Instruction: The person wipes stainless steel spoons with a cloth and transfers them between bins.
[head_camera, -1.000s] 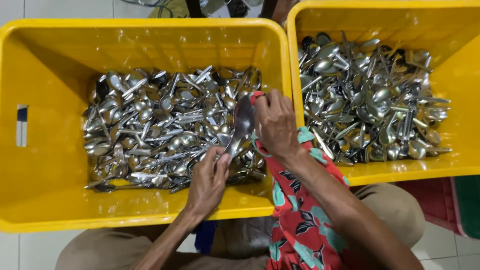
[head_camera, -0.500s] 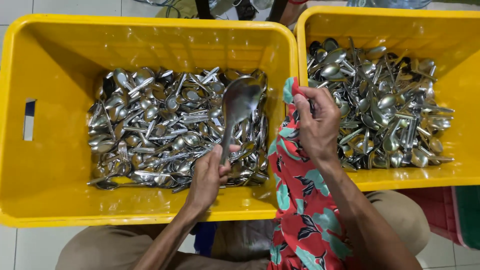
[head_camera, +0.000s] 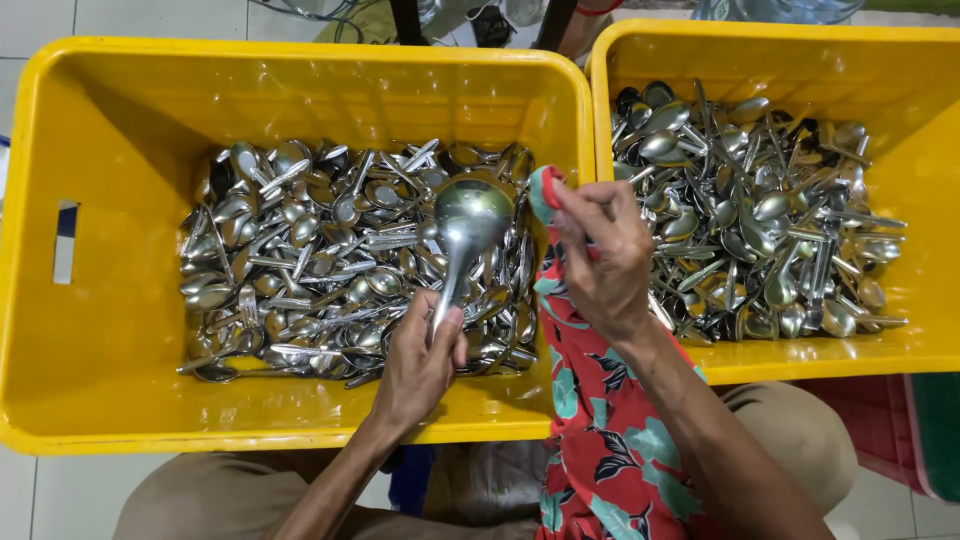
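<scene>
Over the left tub's (head_camera: 120, 400) near right corner, the left hand (head_camera: 420, 365) pinches a spoon (head_camera: 465, 225) by its handle; the right hand's (head_camera: 600, 255) fingers bunch a red cloth (head_camera: 600, 440).

No labels, signs or screens show. The only containers are two open yellow plastic crates side by side. The left crate (head_camera: 300, 80) fills the left and centre of the frame, rectangular with rounded corners and a slot handle in its left wall. The right crate (head_camera: 800, 55) fills the upper right, its right end cut off by the frame edge.
</scene>
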